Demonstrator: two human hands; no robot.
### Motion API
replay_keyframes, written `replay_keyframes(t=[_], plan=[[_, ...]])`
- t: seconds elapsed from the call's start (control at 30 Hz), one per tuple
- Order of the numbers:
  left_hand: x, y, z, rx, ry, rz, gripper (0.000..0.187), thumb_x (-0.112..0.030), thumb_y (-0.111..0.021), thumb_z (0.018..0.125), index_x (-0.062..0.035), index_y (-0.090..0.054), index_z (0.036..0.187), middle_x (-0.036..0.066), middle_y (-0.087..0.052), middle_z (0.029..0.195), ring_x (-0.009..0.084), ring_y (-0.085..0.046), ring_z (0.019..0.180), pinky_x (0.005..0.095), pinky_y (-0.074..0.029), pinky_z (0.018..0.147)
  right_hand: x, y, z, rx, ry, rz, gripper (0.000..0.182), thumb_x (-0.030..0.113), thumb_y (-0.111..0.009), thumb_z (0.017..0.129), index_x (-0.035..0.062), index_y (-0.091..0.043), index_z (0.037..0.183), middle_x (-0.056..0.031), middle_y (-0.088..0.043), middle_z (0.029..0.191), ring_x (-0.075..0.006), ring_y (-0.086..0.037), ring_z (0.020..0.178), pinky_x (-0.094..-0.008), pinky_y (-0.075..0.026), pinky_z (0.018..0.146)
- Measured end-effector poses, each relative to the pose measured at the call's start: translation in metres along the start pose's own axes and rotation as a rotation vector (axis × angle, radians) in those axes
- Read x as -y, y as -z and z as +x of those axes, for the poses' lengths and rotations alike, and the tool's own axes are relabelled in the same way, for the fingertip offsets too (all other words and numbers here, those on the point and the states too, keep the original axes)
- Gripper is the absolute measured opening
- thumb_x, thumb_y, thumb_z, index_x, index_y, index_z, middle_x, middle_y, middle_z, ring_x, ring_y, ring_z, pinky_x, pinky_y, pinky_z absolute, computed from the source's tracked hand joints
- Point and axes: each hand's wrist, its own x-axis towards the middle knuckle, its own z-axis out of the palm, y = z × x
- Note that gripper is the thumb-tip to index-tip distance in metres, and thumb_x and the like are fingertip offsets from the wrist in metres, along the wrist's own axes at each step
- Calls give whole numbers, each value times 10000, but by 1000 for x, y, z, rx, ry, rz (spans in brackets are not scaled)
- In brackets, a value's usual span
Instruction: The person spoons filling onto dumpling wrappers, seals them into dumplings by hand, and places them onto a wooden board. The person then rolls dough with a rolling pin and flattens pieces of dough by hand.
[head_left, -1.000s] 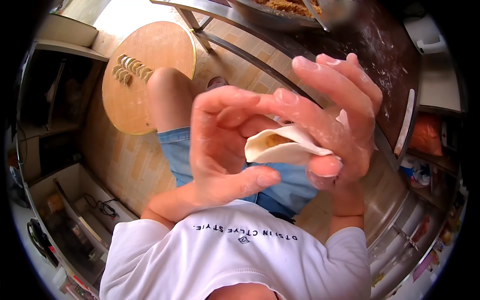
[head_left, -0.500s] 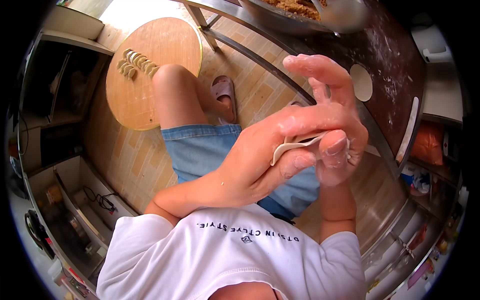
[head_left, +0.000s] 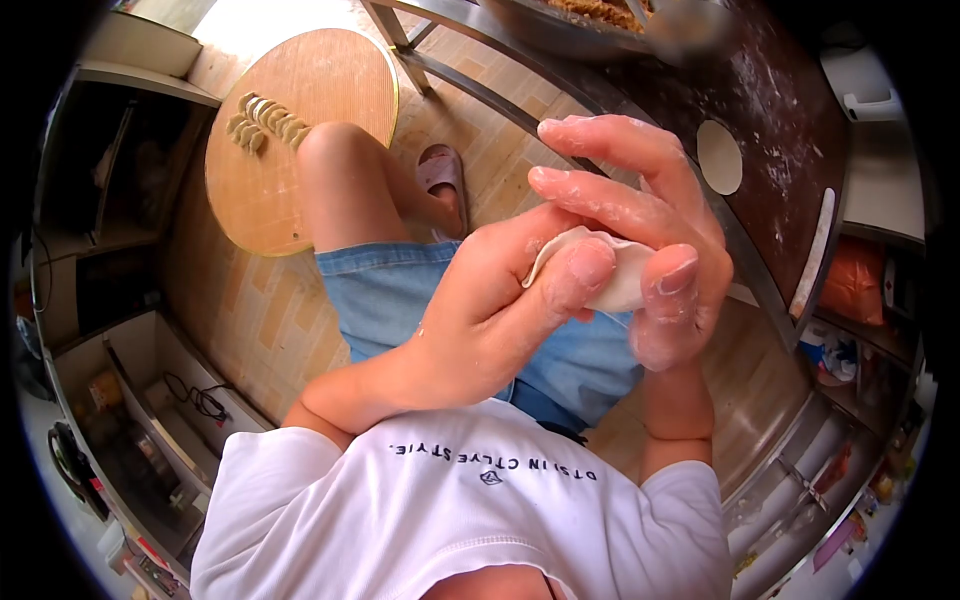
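A folded dumpling, pale and smooth with a pleated edge, is held up in front of my chest. My left hand is closed on its left side, the thumb lying across the dough. From the right, my right hand grips it too, with the thumb along its side and two floury fingers extended above. Part of the dumpling is hidden behind the thumbs. A flat round dough wrapper lies on the dark floured table beyond my right hand.
Rows of finished dumplings rest on a round wooden board at the left, beside my knee. A metal bowl of brown filling stands at the table's far end. A rolling pin lies along the table's right edge.
My left thumb has moved up over the dumpling, and more of its pale side shows. My right fingers have straightened and spread above it.
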Motion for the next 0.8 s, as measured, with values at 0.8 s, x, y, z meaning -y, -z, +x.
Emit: replay_keyframes(t=[0.8], plan=[[-11, -6, 13, -123, -545, 653, 113, -107, -555, 861, -13, -592, 811, 117, -570, 652, 255, -554, 525, 311, -435, 468, 21, -5, 10, -51, 81, -201, 692, 467, -151, 946, -40, -622, 973, -152, -639, 975, -300, -593, 905, -444, -395, 908]])
